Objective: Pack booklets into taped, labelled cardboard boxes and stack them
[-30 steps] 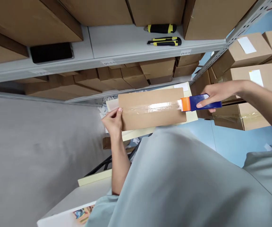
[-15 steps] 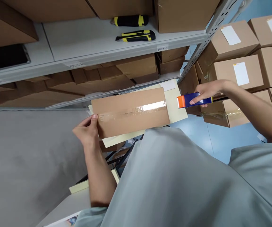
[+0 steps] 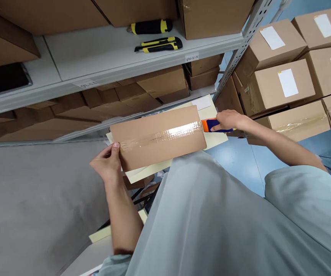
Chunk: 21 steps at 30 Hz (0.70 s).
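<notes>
On the shelf's front edge point(image 3: 139, 70), "D2-5-5" seems to be written on a white tag point(image 3: 192, 56); on a second tag point(image 3: 85, 83), "D2-5" is less clearly shown, its ending blurred. Print on the boxes' white sheets point(image 3: 288, 82) cannot be read.

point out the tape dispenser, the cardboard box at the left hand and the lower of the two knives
Tape dispenser point(image 3: 210, 124): head view, on its blue body
Cardboard box point(image 3: 158, 137): head view, middle of its top face
Lower knife point(image 3: 160, 45): head view, on its handle
</notes>
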### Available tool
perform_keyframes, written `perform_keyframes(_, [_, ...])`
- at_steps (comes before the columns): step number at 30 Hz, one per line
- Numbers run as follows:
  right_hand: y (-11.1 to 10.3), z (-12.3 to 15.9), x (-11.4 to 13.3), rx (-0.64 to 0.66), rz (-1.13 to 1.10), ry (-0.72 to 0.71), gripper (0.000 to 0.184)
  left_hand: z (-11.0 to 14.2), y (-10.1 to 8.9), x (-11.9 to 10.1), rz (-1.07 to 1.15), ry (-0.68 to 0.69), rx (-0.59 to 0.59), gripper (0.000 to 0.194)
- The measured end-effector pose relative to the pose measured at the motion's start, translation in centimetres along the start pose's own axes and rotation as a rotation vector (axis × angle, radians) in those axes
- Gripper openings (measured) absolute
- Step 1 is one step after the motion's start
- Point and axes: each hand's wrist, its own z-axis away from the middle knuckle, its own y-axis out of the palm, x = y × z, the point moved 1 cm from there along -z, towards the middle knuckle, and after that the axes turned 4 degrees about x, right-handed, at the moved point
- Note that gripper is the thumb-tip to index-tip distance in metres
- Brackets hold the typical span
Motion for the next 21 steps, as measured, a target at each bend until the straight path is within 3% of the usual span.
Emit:
perform_keyframes(2, [1.1, -0.1, 0.6, -0.099, 0.071, 0.133, 0.055, -0.1, -0.1, 0.2, 0.026, 0.024, 0.010, 0.023])
perform_keyframes(5, [2.4, 0.4, 0.3, -0.139, 0.027, 0.243, 0.052, -0.4, -0.3, 0.3, 0.000, 0.047, 0.052, 0.021])
perform_keyframes(7, [2.3, 1.6, -0.4, -0.179, -0.018, 0.270, 0.055, -0.8, -0.4, 0.1, -0.049, 0.053, 0.096, 0.025])
perform_keyframes(9, [1.4, 3.4, -0.9, -0.263, -0.024, 0.282, 0.058, -0.9, -0.4, -0.9, -0.079, 0.114, 0.083, 0.042])
perform_keyframes(12, [-1.3, 6.4, -0.2, -0.421, -0.022, 0.261, 0.060, 0.1, 0.3, -4.3, -0.061, 0.374, 0.043, 0.064])
perform_keyframes(15, [-5.0, 8.9, 2.6, -0.560, -0.048, 0.222, 0.059, 3.0, 1.6, -9.6, 0.074, 0.717, 0.243, 0.042])
perform_keyframes(17, [-7.4, 9.7, 5.3, -0.650, -0.067, 0.149, 0.055, 5.2, 2.5, -13.2, 0.155, 0.920, 0.379, 0.038])
perform_keyframes(19, [-9.7, 9.9, 8.1, -0.717, -0.078, 0.017, 0.046, 6.8, 3.0, -16.0, 0.202, 1.085, 0.435, 0.039])
perform_keyframes(21, [-11.8, 9.1, 10.7, -0.739, -0.085, -0.136, 0.040, 7.2, 3.3, -17.7, 0.222, 1.162, 0.429, 0.043])
